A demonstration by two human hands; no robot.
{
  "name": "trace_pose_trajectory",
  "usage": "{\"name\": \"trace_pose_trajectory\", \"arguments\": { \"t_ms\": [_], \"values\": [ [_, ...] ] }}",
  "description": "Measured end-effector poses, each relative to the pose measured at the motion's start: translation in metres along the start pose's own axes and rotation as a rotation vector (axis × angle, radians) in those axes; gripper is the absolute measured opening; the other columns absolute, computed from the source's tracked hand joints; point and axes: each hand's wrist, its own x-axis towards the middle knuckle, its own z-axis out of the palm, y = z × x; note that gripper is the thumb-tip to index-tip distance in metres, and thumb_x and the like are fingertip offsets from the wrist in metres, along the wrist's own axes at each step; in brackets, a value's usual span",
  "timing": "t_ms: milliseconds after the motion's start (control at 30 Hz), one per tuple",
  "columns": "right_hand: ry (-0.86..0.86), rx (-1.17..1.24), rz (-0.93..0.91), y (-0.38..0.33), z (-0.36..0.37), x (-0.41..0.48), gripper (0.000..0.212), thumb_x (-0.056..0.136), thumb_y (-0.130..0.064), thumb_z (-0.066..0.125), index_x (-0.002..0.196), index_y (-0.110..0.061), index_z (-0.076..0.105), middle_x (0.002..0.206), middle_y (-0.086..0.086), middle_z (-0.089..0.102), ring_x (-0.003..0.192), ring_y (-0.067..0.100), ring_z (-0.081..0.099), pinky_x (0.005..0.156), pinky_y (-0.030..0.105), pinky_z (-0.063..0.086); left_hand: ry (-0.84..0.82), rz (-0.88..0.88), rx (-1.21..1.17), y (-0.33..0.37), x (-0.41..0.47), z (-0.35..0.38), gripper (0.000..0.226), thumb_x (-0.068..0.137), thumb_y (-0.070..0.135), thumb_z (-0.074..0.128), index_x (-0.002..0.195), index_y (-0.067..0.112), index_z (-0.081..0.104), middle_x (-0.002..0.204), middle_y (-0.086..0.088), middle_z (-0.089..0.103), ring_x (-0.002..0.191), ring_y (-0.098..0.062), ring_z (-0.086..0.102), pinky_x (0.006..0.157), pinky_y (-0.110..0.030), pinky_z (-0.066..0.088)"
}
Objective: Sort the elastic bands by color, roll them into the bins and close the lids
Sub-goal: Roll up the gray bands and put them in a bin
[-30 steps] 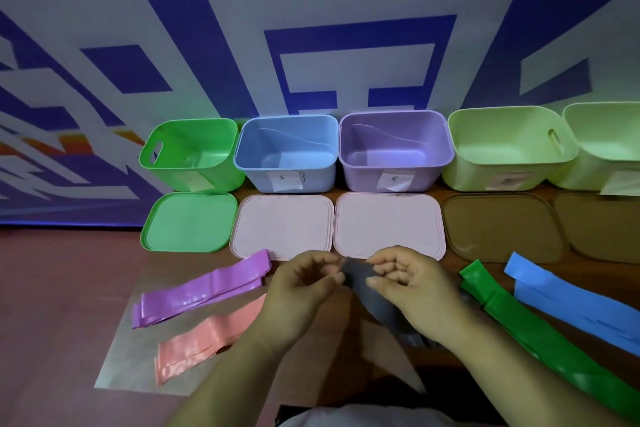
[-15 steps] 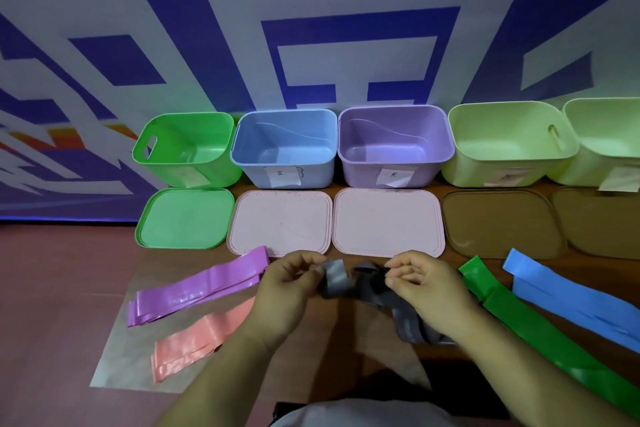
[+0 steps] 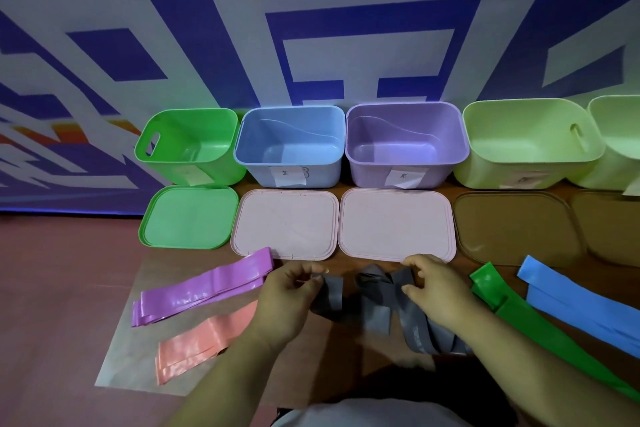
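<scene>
Head | left hand (image 3: pixel 289 291), right hand (image 3: pixel 437 289) | fingers curled, pinching grey band (image 3: pixel 375 305)

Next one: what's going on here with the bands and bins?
A person holds a grey band in both hands: the left hand pinches one end, the right hand grips it further along. The purple band, pink band, green band and blue band lie flat on the table. The bins stand open with nothing visible inside, their lids flat in front.
</scene>
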Motion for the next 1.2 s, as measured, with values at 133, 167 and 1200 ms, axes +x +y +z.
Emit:
{"name": "trace_pose_trajectory", "arguments": {
  "t_ms": [133,167,1200],
  "values": [
    [-0.05,-0.036,-0.025,0.004,0.004,0.016,0.048,0.084,-0.021,0.071,0.13,-0.026,0.056,0.129,-0.003,0.061,0.116,0.019,0.058,0.095,0.032,0.048,-0.012,-0.026,-0.013,0.0,0.006,0.002,0.022,0.092,-0.002,0.061,0.088,0.016,0.073,0.076,0.0,0.071,0.065,-0.005,0.064,0.064,-0.022,0.053],
    [-0.066,-0.035,-0.017,0.005,0.005,0.018,0.048,0.084,-0.021,0.07,0.129,-0.028,0.056,0.129,-0.005,0.062,0.116,0.018,0.059,0.096,0.032,0.049,-0.015,-0.03,-0.018,-0.001,0.007,0.002,0.021,0.092,-0.002,0.061,0.089,0.016,0.073,0.077,0.0,0.072,0.066,-0.006,0.065,0.065,-0.023,0.054],
    [0.018,0.17,-0.219,-0.055,-0.074,-0.055,0.03,0.085,-0.015,0.07,0.089,-0.044,0.066,0.089,-0.017,0.069,0.08,-0.001,0.064,0.073,0.015,0.051,-0.007,0.179,-0.151,0.051,-0.01,0.002,0.011,0.089,0.003,0.067,0.087,0.013,0.07,0.078,-0.005,0.071,0.074,-0.016,0.063,0.072,-0.038,0.053]
  ]
}}
